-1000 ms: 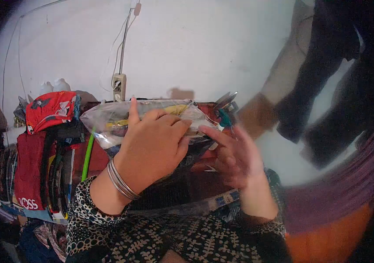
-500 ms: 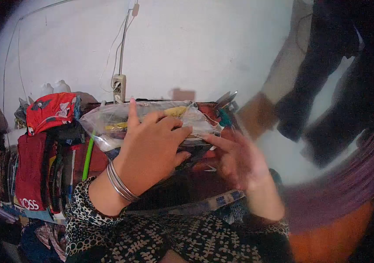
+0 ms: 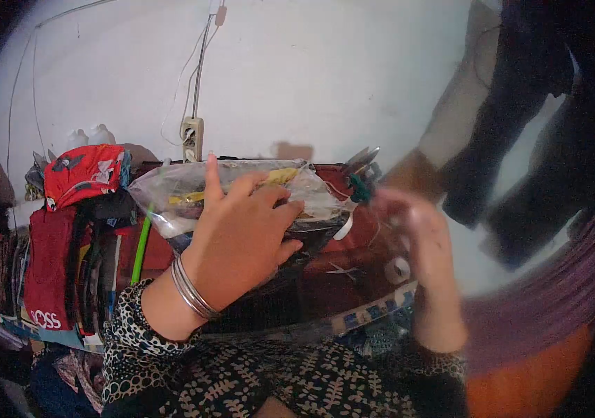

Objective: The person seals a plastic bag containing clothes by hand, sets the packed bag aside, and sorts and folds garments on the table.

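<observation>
My left hand (image 3: 245,230) lies on a clear plastic bag (image 3: 165,182), its fingers spread and pressing on the top. Something dark with yellow patches shows through the film. My right hand (image 3: 416,223), smeared by motion, is off to the right of the bag. Its fingertips are close to a dark green item (image 3: 360,188) with pointed metal blades above it. Whether they touch it or hold anything I cannot make out.
Small metal snips (image 3: 343,270) and a white roll (image 3: 397,270) lie on the dark red surface. Folded clothes (image 3: 50,272) are stacked at left, topped by a red garment (image 3: 85,175). A green strip (image 3: 141,251) stands beside them. A power strip (image 3: 191,139) hangs on the wall.
My right hand has left the bag's edge and moved right, uncovering the snips and the white roll. My left hand stays on the bag.
</observation>
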### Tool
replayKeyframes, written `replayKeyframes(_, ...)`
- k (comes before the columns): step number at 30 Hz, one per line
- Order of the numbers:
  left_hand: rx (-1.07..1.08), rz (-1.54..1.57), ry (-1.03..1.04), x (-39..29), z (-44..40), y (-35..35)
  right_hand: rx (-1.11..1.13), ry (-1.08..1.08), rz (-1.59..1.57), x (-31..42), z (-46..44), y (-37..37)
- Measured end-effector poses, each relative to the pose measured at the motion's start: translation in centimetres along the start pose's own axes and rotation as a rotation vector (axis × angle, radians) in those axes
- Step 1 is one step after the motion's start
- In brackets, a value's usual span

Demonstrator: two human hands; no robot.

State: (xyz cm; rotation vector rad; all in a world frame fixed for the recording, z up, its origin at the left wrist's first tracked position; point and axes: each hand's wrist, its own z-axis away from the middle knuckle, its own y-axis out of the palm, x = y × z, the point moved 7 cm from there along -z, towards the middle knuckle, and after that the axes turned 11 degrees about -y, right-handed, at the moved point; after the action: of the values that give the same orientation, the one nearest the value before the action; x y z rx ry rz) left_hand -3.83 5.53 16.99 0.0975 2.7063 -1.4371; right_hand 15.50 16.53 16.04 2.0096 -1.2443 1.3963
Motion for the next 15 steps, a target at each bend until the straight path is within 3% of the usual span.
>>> replayKeyframes(2, -0.004, -0.012, 0.014, -0.2, 0.2, -0.1, 0.134, -0.681, 0.767, 3.2, -1.4, 3.0)
replayKeyframes(4, -0.001, -0.015, 0.011, -0.3, 0.5, -0.1, 0.199, -0.642, 0.790, 3.3, -1.5, 5.6)
replayKeyframes(6, 0.008, -0.021, 0.010, -0.3, 0.3, 0.0, 0.412, -0.770, 0.963, 2.0, -1.5, 7.6)
replayKeyframes(15, 0.024, 0.016, -0.036, 0.3, -0.3, 0.4, 0.353, -0.808, 0.902, 0.9, -1.1, 4.2)
